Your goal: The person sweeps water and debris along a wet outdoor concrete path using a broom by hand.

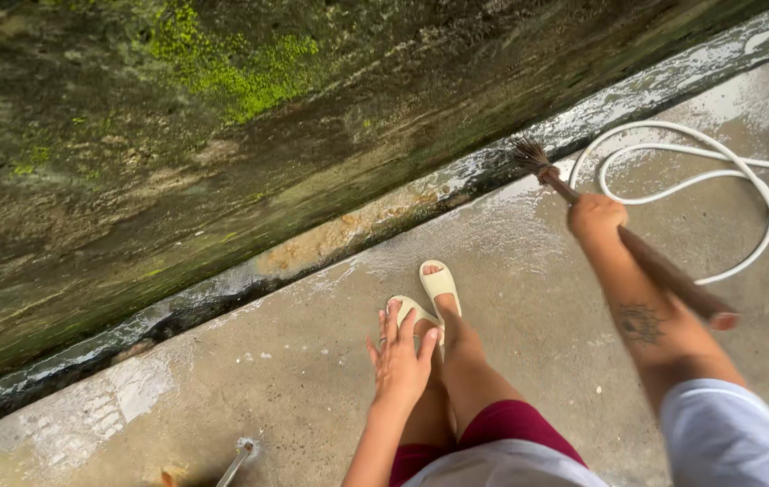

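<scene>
My right hand grips the wooden handle of a stick broom. Its dark bristles touch the wet edge of the gutter by the wall. My left hand hangs free in front of my legs with its fingers spread and holds nothing. Below it are my feet in pale slip-on sandals on the wet concrete floor.
A mossy, stained wall fills the upper left, with a narrow wet drain channel along its foot. A white hose loops on the concrete at the right. A thin metal object shows at the bottom edge.
</scene>
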